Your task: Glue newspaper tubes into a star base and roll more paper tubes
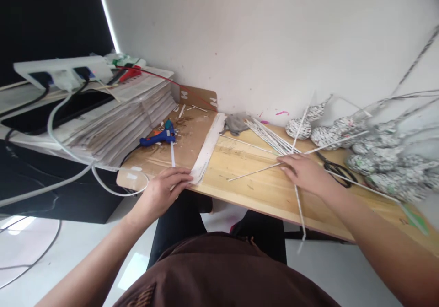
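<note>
Where my right hand [303,172] covers the crossing: joint hidden; fingers narrow, pinch unclear.
Thin white rolled-paper sticks [299,206]: on pale wooden table [257,179], one pointing lapward, others slanting left-right.
My left hand [167,187]: narrow at flat white paper strip [207,153], pinch unclear.

Bare strip of counter [240,169] open between paper strips [207,153] and crossed paper rods [297,201]. Rods block the middle; scissors [338,170] and woven gourd shapes [387,153] crowd right. Newspaper stack [137,119] walls off left; white cable [118,192] loops in front.
</note>
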The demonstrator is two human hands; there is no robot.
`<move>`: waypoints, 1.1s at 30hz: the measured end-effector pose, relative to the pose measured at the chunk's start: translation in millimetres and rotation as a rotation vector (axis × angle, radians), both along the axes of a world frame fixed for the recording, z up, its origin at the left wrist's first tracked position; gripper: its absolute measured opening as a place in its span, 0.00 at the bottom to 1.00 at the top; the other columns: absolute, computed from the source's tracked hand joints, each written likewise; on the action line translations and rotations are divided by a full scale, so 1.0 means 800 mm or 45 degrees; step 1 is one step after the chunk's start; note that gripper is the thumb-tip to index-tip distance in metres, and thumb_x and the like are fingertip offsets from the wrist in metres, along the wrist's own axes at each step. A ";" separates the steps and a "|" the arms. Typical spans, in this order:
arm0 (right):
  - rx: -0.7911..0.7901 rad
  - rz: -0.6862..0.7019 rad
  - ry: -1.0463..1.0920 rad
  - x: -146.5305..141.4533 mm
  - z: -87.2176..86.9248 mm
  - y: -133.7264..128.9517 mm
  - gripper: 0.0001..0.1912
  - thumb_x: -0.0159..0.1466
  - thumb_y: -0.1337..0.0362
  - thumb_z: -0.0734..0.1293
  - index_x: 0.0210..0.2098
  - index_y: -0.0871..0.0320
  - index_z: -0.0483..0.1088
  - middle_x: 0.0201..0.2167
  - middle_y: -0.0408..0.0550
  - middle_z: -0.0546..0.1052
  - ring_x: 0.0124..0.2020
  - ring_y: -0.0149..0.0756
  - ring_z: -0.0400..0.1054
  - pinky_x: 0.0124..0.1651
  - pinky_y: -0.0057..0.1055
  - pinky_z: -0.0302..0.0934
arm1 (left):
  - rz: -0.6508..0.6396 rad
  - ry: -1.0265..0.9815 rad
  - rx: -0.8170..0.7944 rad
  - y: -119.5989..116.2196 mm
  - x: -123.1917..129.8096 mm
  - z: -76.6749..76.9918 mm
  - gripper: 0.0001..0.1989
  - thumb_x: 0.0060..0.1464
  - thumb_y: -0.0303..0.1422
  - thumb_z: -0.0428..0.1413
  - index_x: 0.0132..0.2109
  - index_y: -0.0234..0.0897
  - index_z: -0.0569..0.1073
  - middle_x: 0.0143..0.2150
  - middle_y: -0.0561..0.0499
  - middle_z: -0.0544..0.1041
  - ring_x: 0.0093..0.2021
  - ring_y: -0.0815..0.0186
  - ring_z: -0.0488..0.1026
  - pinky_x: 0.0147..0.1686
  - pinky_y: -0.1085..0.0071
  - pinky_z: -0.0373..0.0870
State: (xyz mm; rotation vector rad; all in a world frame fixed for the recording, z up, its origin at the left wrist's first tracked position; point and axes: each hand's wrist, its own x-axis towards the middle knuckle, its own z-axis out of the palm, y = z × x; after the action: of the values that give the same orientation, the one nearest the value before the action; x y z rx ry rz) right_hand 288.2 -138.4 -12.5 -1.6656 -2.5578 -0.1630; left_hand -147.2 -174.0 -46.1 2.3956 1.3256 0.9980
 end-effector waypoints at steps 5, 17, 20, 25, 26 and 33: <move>-0.075 -0.224 -0.113 -0.006 0.016 0.007 0.15 0.64 0.65 0.60 0.46 0.54 0.75 0.45 0.52 0.79 0.48 0.46 0.70 0.51 0.40 0.60 | 0.289 -0.136 -0.108 0.005 0.006 0.005 0.13 0.59 0.41 0.53 0.41 0.41 0.79 0.42 0.49 0.81 0.42 0.62 0.77 0.45 0.68 0.72; -0.459 0.275 0.756 -0.222 0.036 0.018 0.11 0.65 0.58 0.64 0.34 0.55 0.77 0.28 0.42 0.79 0.25 0.28 0.66 0.32 0.26 0.57 | 0.571 -0.347 -0.296 0.024 0.023 0.026 0.14 0.48 0.45 0.60 0.30 0.39 0.78 0.31 0.53 0.80 0.29 0.66 0.74 0.30 0.73 0.66; -0.499 0.247 0.777 -0.243 0.023 0.031 0.18 0.63 0.52 0.65 0.24 0.58 0.74 0.20 0.42 0.74 0.21 0.27 0.63 0.28 0.26 0.55 | 0.576 -0.468 -0.281 0.028 0.018 0.022 0.13 0.48 0.43 0.61 0.28 0.37 0.75 0.30 0.52 0.79 0.30 0.66 0.74 0.31 0.73 0.67; -0.698 0.098 1.128 -0.253 -0.006 0.068 0.14 0.68 0.62 0.60 0.39 0.60 0.76 0.30 0.47 0.78 0.25 0.27 0.70 0.32 0.25 0.62 | 0.544 -0.854 -0.322 0.038 0.013 0.012 0.13 0.50 0.40 0.61 0.31 0.37 0.68 0.26 0.52 0.77 0.26 0.67 0.74 0.27 0.73 0.68; -0.736 0.072 1.229 -0.252 -0.011 0.074 0.13 0.67 0.64 0.60 0.44 0.60 0.75 0.33 0.48 0.78 0.25 0.26 0.70 0.32 0.25 0.63 | 0.536 -0.904 -0.311 0.039 0.014 0.011 0.13 0.51 0.40 0.61 0.31 0.37 0.67 0.27 0.52 0.77 0.28 0.66 0.75 0.28 0.72 0.69; -0.881 0.058 1.562 -0.241 -0.033 0.080 0.15 0.65 0.60 0.63 0.49 0.58 0.71 0.34 0.49 0.77 0.27 0.31 0.72 0.18 0.21 0.58 | 0.247 -0.682 -0.353 0.034 0.024 0.018 0.11 0.57 0.40 0.55 0.37 0.36 0.73 0.35 0.49 0.78 0.36 0.64 0.75 0.37 0.71 0.69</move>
State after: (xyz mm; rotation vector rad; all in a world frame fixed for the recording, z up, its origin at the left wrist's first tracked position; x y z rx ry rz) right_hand 95.8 -74.6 -38.5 -1.1522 -1.6759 1.3931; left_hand -128.0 -146.7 -31.5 1.6622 1.3862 1.2912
